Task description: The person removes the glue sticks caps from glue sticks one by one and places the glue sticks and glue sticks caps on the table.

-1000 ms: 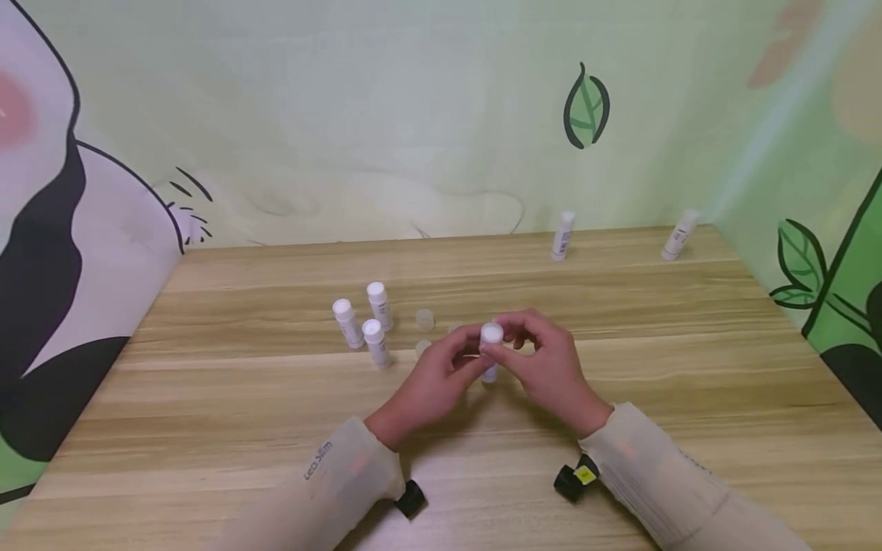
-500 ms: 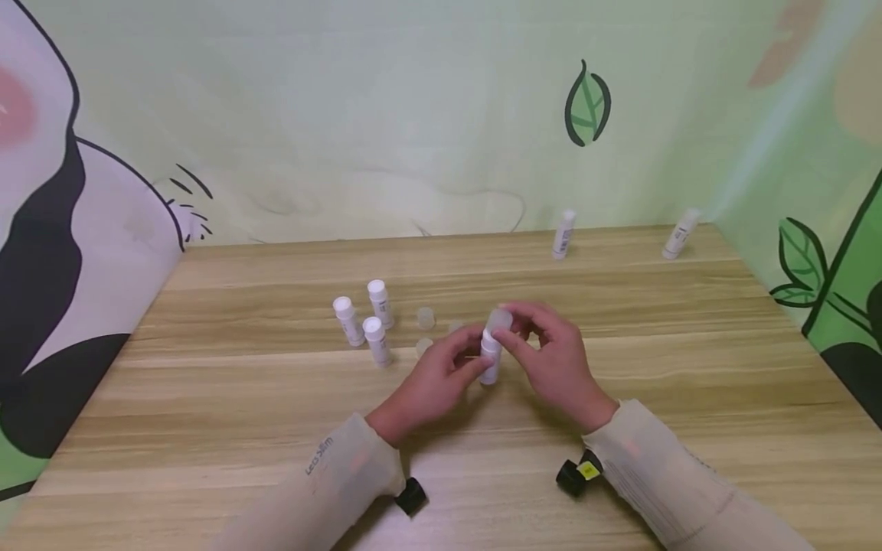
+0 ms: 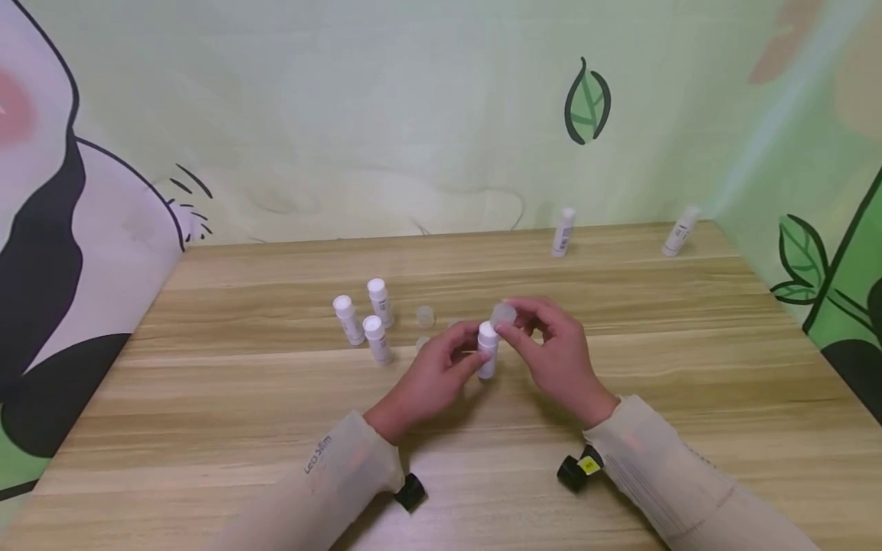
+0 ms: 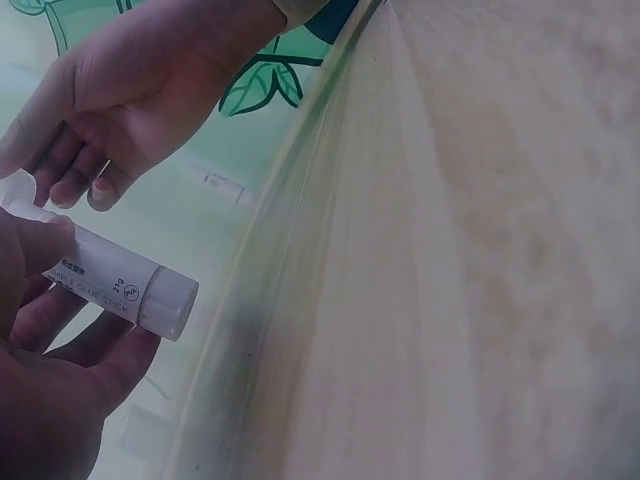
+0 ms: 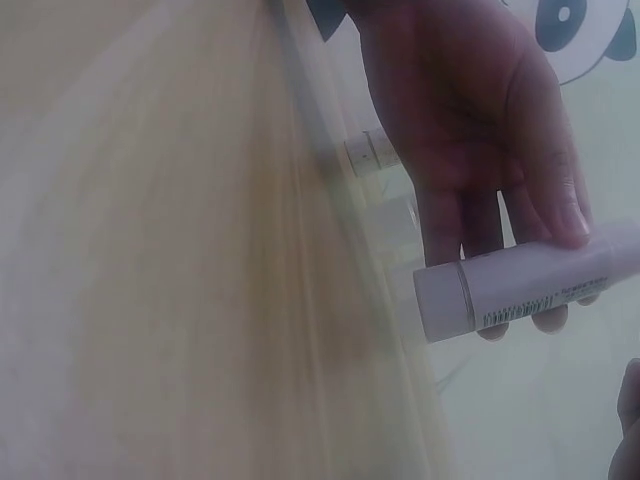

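Observation:
My left hand (image 3: 436, 373) holds a white glue stick (image 3: 488, 353) upright in the middle of the table, thumb on one side and fingers on the other. Its printed label and a ring near its base show in the left wrist view, where the thumb lies across the tube (image 4: 105, 275). A translucent cap (image 3: 504, 314) is pinched between thumb and fingers of my right hand (image 3: 556, 353), just above and to the right of the stick's white top. In the right wrist view only a sliver of the right hand (image 5: 628, 430) shows, at the right edge.
Three white glue sticks (image 3: 377, 339) stand grouped to the left. Loose translucent caps (image 3: 425, 317) lie between them and my left hand, one partly hidden by it. Two more glue sticks, one back right (image 3: 563, 233) and one far right (image 3: 681, 232), stand near the painted wall.
The right hand has drawn the translucent cap off the glue stick, up and to the right, baring its white top. The left hand keeps its grip, with the stick slightly shifted left.

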A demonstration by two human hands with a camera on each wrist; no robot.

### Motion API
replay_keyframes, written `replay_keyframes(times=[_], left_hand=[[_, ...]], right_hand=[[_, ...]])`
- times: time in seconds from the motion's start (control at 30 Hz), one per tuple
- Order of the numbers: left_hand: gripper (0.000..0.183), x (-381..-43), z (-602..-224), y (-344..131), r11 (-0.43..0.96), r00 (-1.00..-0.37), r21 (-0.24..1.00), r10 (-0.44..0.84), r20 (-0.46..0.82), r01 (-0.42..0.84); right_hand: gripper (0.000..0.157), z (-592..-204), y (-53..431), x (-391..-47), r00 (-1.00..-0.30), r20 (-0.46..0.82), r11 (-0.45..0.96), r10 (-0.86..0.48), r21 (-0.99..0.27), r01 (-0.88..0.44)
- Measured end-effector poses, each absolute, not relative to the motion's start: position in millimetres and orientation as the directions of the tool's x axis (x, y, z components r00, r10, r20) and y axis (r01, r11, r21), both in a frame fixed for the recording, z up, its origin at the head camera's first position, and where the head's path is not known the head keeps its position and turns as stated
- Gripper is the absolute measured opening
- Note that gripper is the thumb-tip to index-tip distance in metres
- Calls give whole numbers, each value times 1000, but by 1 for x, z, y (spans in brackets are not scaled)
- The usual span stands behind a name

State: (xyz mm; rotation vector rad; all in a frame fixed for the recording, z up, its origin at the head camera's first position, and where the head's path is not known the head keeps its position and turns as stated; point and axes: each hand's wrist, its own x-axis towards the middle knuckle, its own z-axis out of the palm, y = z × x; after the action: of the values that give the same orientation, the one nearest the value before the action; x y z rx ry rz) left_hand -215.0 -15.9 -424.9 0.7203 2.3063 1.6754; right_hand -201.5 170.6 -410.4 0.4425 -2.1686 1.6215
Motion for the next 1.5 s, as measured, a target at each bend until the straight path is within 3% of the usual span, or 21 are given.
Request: replay_keyframes(times=[0.63,0.8,1.0,1.5], left_hand=[[32,-220,-424,-27,246,-901,937,413,130,248],[30,-221,-424,-34,238,-905,939,403,138,249],[30,-220,-423,-37,267,-927,936,354,125,228],[30,-222,-429,-37,296,-937,927,323,131,232]], right_hand=[[30,-416,176,-212,-889,453,347,-64,-826,-445],[31,-418,176,-215,-922,357,464,-153,-797,-386],[30,-425,177,-220,-926,180,647,-333,-670,-363],[31,-430,182,-223,-913,80,701,-399,-616,-360]])
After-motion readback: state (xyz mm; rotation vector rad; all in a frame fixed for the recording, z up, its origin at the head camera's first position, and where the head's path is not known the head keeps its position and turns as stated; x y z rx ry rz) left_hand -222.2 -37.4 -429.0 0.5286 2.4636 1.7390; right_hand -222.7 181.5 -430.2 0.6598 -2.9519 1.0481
